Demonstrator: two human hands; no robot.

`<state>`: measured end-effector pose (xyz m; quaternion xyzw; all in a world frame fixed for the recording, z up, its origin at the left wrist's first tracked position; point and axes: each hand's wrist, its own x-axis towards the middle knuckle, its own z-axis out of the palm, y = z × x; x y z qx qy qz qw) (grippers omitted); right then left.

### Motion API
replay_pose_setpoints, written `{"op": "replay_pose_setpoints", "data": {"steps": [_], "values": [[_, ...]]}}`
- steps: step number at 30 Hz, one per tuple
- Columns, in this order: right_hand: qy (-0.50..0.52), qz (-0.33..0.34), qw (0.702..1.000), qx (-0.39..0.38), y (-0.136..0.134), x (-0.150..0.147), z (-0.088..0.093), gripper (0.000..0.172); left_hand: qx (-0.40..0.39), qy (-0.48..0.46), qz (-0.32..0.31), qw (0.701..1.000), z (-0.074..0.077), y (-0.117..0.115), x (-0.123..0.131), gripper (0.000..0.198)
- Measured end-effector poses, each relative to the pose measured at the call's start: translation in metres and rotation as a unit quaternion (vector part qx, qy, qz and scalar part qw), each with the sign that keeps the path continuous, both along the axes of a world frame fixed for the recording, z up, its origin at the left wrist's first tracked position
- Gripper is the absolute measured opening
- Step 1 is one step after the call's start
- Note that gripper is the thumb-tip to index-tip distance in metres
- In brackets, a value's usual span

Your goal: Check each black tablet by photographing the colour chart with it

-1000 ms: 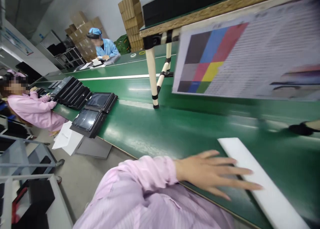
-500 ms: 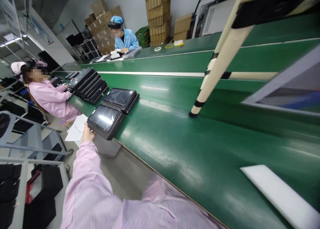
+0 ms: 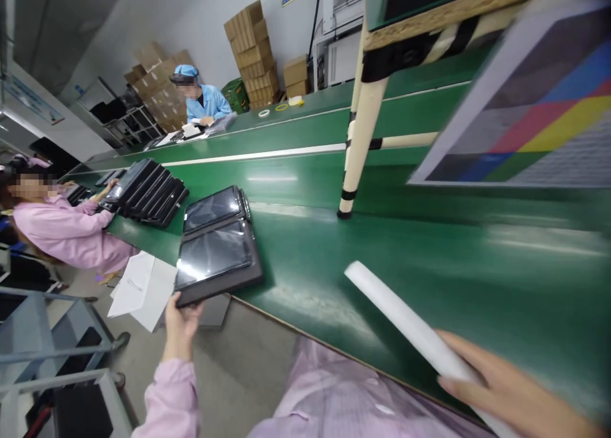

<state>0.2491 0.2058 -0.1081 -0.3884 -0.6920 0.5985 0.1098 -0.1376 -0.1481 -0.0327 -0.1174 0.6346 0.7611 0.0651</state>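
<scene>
My left hand (image 3: 180, 324) grips the near corner of a black tablet-like screen (image 3: 216, 260) and holds it over the edge of the green conveyor belt (image 3: 429, 260). A second black screen (image 3: 213, 207) lies just behind it on the belt. At the lower right my right hand (image 3: 506, 396) rests with its fingers stretched over the near end of a long white foam strip (image 3: 401, 314), which lies slanted on the belt. Both my sleeves are pink.
A row of several black screens (image 3: 146, 188) stands further along the belt, beside a seated person in pink (image 3: 62, 231). A person in blue (image 3: 203, 100) works at the far side. A cream shelf leg (image 3: 358, 139) stands on the belt; a colour chart sheet (image 3: 534, 113) hangs right. White papers (image 3: 140, 288) lie below the belt's edge.
My left hand has taken hold of the nearest screen and drawn it toward me along the belt. My right hand has come back into view onto the foam strip.
</scene>
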Motion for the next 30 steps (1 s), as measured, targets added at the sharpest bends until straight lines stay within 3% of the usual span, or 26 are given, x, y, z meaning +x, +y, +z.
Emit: {"op": "replay_pose_setpoints", "data": {"steps": [2, 3, 5, 8, 12, 19, 22, 25, 28, 30], "values": [[0.012, 0.044, 0.985, -0.167, -0.015, -0.036, 0.014, 0.045, 0.045, -0.056, -0.041, 0.997, -0.014, 0.022, 0.053, 0.008], [0.051, 0.033, 0.966, -0.252, -0.023, -0.056, 0.023, 0.048, 0.066, -0.074, -0.068, 0.993, -0.021, 0.038, 0.081, 0.004], [0.133, 0.008, 0.917, -0.375, -0.040, -0.091, 0.039, 0.054, 0.104, -0.097, -0.128, 0.981, -0.032, 0.073, 0.137, 0.021], [0.207, -0.042, 0.903, -0.374, -0.055, -0.114, 0.051, 0.057, 0.133, -0.122, -0.234, 0.955, -0.043, 0.121, 0.210, 0.043], [0.197, -0.161, 0.923, -0.288, -0.045, -0.087, 0.048, 0.052, 0.103, -0.167, -0.424, 0.884, -0.056, 0.152, 0.265, 0.066], [0.135, -0.218, 0.943, -0.214, 0.009, 0.012, 0.057, 0.041, -0.002, -0.166, -0.668, 0.725, -0.073, 0.170, 0.298, 0.087], [0.112, -0.245, 0.943, -0.196, 0.025, 0.052, 0.059, 0.041, -0.044, -0.109, -0.745, 0.657, -0.069, 0.178, 0.303, 0.080], [0.079, -0.266, 0.945, -0.173, 0.036, 0.086, 0.051, 0.042, -0.075, -0.040, -0.790, 0.608, -0.065, 0.179, 0.295, 0.071], [0.007, -0.239, 0.969, -0.055, 0.047, 0.116, 0.042, 0.045, -0.121, 0.002, -0.812, 0.571, -0.058, 0.167, 0.272, 0.070], [-0.123, -0.204, 0.968, 0.077, 0.058, 0.135, 0.039, 0.051, -0.156, 0.024, -0.827, 0.539, -0.040, 0.152, 0.250, 0.065]]}}
